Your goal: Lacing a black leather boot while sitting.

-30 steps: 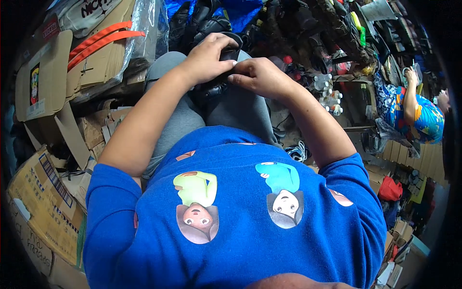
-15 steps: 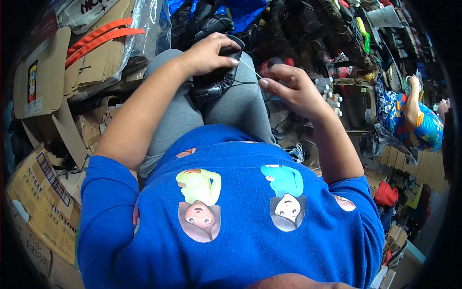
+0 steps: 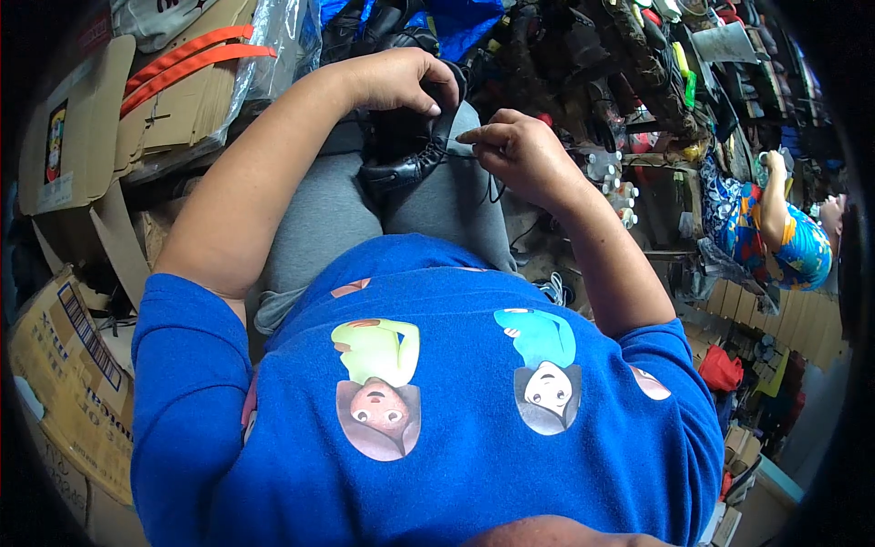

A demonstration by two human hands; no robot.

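Note:
A black leather shoe [image 3: 408, 170] with gathered stitching rests on my grey-trousered lap, its opening turned away from me. My left hand [image 3: 408, 82] curls over the shoe's far upper edge, fingers bent round it and thumb pointing down. Just right of the shoe, my right hand [image 3: 529, 153] is pinched, the index finger stretched toward the shoe's side. A dark cord [image 3: 495, 191] runs from the shoe to this hand and hangs in a loop below it. The tips of the right fingers are too small to make out fully.
Flattened cardboard [image 3: 182, 118] with orange straps [image 3: 196, 56] leans at the left, above a yellow carton [image 3: 77, 383]. Black shoes [image 3: 365, 36] lie ahead. White-capped bottles [image 3: 622, 196] stand to the right. Farther right sits another person [image 3: 793, 242] in bright patterned clothes.
My right hand has come closer to the shoe, and the light line stretched between my hands is gone from view. The cord has slackened into a loop. My left wrist has lifted and bent more.

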